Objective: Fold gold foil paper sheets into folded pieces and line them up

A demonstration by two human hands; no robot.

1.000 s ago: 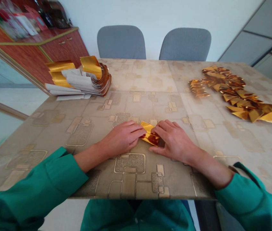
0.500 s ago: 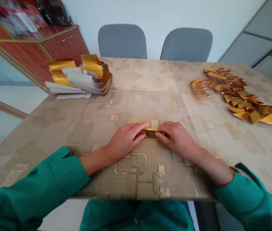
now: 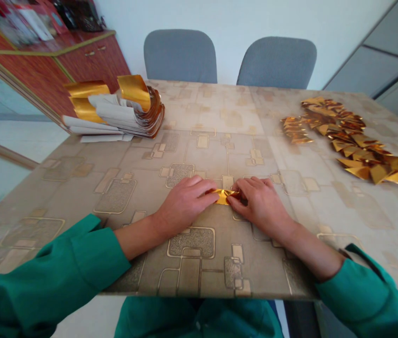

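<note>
A small folded piece of shiny gold foil paper (image 3: 223,196) lies between my two hands, low over the middle of the table near me. My left hand (image 3: 188,202) pinches its left end, thumb in front and fingers behind. On the other end, my right hand (image 3: 260,202) is closed the same way, with fingertips curled round the paper. Both ends of the foil are hidden under my fingers. The visible middle looks creased and bright.
A thick stack of gold and white paper sheets (image 3: 125,115) stands at the back left. Folded gold foil pieces (image 3: 357,138) lie in a long pile at the right. The table (image 3: 185,272) has a patterned cover. Two grey chairs (image 3: 181,56) stand behind it.
The gold foil's middle, flat and dark before, now shows bright and creased. My fingers have shifted slightly on its ends. The whole view has tilted a little.
</note>
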